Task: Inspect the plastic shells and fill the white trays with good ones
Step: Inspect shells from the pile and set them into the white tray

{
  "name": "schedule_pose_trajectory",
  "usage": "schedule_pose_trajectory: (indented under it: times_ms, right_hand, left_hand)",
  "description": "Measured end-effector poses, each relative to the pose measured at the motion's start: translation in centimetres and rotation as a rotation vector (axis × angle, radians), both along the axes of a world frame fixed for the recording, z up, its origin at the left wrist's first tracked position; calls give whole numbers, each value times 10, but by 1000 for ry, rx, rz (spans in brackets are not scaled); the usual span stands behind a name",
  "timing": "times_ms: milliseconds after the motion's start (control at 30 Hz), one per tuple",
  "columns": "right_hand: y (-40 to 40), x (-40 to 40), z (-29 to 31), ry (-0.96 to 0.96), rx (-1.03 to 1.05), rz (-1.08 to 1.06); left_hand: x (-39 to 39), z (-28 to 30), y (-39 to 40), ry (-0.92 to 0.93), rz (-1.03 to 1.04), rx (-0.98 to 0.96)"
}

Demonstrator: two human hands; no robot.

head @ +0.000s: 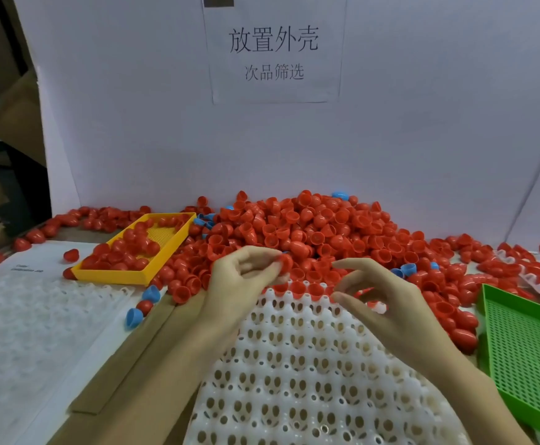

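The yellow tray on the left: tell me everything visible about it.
The yellow tray is a shallow rectangular basket of what looks like rigid plastic, with low solid walls and a fine mesh floor that shows near its far end. It lies flat, set at an angle, left of the hands and beside the big heap of red shells. Loose red shells partly fill it, mostly toward the near end. Neither hand touches it.

A factory sorting bench: heaped red shells [310, 226], printed station sign [275, 53] (Chinese), sorting trays [294, 364].

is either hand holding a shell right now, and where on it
The left hand pinches a red shell at its side between fingertips. The right hand holds nothing, fingers loosely spread.
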State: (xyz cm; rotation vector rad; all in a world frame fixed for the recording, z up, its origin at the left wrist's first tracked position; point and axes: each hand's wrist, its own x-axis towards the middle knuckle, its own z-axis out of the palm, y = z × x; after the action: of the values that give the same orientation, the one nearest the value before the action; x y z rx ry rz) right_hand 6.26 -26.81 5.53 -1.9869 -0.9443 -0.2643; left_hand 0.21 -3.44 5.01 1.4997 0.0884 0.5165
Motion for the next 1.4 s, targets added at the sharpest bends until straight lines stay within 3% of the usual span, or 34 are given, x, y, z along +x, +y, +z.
schedule_pose_trajectory:
  times_ms: [133, 267, 367, 500, 600, 800, 967, 1200, 1400]
  right_hand:
    - [-11, 6, -2, 11, -10, -60]
    - [-13, 8, -3, -8, -35, -84]
    - [-15, 10, -7, -9, -96, -103]
    - [-17, 14, -12, -11, -129, -115]
    - [-16, 19, -15, -2, -166, -133]
    - [6, 43, -7, -53, -262, -123]
    - [48, 82, 2, -160, -327, -168]
    - [85, 109, -10, -266, -475, -251]
    - [79, 105, -16, -163, -262, -288]
  left_hand:
    - [2, 1, 75, -24, 517, 146]
    - [-4, -8, 124, 264, 755, 483]
    - [-2, -11, 122, 371, 733, 729]
    - [1, -6, 92, 201, 634, 918]
    - [4, -3, 61, 39, 469, 871]
    - [10, -20, 17, -39, 198, 833]
    - [13, -32, 16, -23, 172, 925]
    - [17, -33, 20, -19, 189, 911]
    - [16, -33, 19, -19, 160, 890]
